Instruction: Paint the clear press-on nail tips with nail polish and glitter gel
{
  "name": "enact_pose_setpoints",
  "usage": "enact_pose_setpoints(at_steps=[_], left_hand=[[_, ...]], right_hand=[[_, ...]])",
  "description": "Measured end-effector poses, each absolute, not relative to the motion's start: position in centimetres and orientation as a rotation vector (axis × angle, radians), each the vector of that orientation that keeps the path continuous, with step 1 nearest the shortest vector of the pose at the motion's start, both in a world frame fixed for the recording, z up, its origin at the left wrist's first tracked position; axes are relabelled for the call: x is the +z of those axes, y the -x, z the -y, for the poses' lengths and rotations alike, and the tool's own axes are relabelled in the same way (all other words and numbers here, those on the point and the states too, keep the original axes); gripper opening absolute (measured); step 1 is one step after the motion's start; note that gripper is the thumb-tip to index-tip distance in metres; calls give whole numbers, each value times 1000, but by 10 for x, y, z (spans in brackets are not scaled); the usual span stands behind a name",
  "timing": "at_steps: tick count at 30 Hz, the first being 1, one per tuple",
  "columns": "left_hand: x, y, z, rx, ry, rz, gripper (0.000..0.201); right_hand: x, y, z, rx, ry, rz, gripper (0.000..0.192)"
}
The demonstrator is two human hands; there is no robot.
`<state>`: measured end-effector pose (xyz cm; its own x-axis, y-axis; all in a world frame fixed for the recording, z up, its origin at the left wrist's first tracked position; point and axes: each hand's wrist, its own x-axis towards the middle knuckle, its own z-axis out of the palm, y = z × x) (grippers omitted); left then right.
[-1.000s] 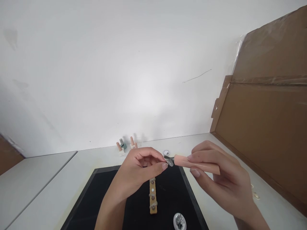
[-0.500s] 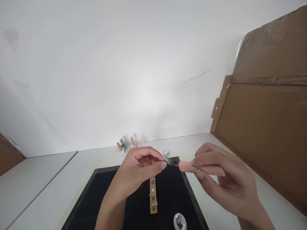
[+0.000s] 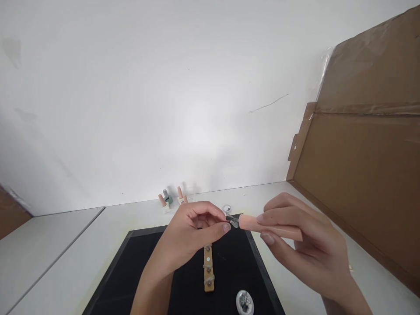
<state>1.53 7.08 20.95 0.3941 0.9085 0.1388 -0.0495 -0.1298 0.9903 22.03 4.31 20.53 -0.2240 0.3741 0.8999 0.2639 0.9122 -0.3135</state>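
Note:
My left hand (image 3: 193, 229) is closed in a pinch, thumb against fingertips, on a small clear false nail (image 3: 235, 223). Between the thumb and fingers of my right hand (image 3: 302, 240) lies the peach cap handle of a nail polish brush (image 3: 272, 226). Its dark bristles reach left to the false nail and appear to touch it. Below the hands, a wooden nail stand (image 3: 208, 275) carries several clear nail tips, partly covered by my left hand. At the front right, a small round white-rimmed dish (image 3: 244, 302) holds dark and pale bits.
A black mat (image 3: 141, 267) lies on the white table (image 3: 59, 249). Several nail polish bottles (image 3: 166, 203) stand at the back by the white wall. Behind the hands sits a small round white lid-like piece (image 3: 226, 208). Cardboard (image 3: 361, 175) leans along the right side.
My right hand has moved slightly left with the brush, bringing the bristles over the false nail. The nail's angle in my left hand looks changed.

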Motion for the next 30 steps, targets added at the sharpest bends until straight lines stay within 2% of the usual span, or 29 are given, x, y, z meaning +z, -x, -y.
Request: enact_pose_setpoints(at_steps=[10,30], left_hand=[[211,-18,-73,1038,-1427,-769,8],[208,-13,-72,992,-1502,-820,5]], right_hand=[[208,-221,-43,86,502,1838,17],[202,-223,-42,152,456,1802,24]])
